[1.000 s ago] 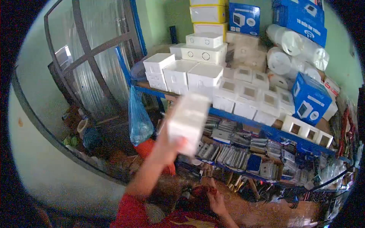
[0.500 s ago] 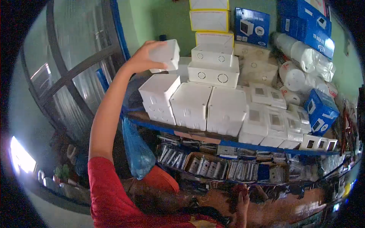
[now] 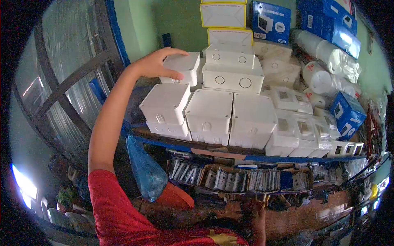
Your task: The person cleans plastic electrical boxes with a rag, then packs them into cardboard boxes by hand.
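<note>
My left hand (image 3: 162,63) grips a white square junction box (image 3: 183,65) at the back left of the shelf, thumb at its near side and fingers over its top. The box sits behind a stack of two similar white boxes (image 3: 165,102), beside a pair of larger stacked white boxes (image 3: 233,78) with round knockouts. More white lidded boxes (image 3: 210,108) line the shelf front. Low in the view, my right hand (image 3: 258,211) hangs in shadow, its fingers closed; I cannot tell what is in them.
The blue-edged shelf (image 3: 254,157) also carries white boxes with windows (image 3: 286,127) and a blue carton (image 3: 347,115). Below are trays of wrapped switch plates (image 3: 223,180). A blue plastic bag (image 3: 147,172) hangs at the shelf's left end, near a barred window (image 3: 74,65).
My left hand has lowered the junction box from above the front stack to a spot behind it. The view has shifted slightly, and the right hand stays low.
</note>
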